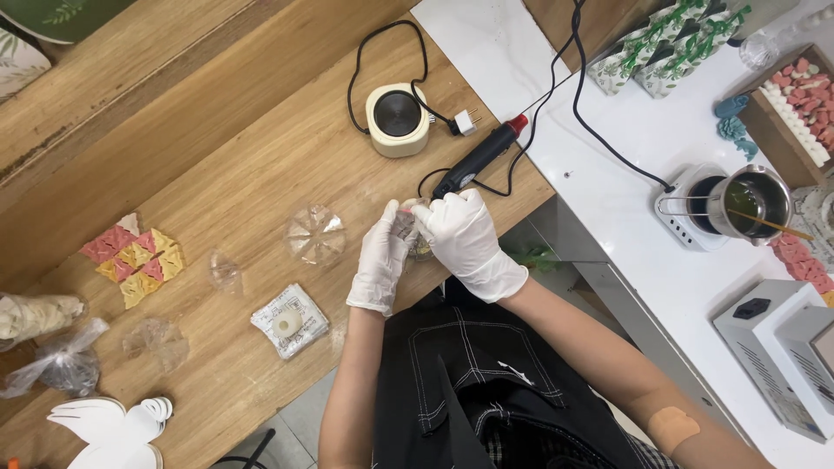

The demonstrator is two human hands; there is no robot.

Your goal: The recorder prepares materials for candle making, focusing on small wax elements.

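Both of my hands wear white gloves and meet at the front edge of the wooden table (261,148). My left hand (382,260) and my right hand (465,239) together grip a small clear plastic piece (415,236) between their fingers; most of it is hidden by the gloves. A black glue gun (480,158) with a red tip lies just beyond my right hand. A clear plastic fan-shaped mould (315,234) lies to the left of my left hand.
A small cream heater plate (397,119) with a black cord sits further back. Pink and yellow wax pieces (137,258), a white sachet (289,320), clear bags and white paper cut-outs (113,430) lie at left. A metal melting pot (751,201) stands on the white counter at right.
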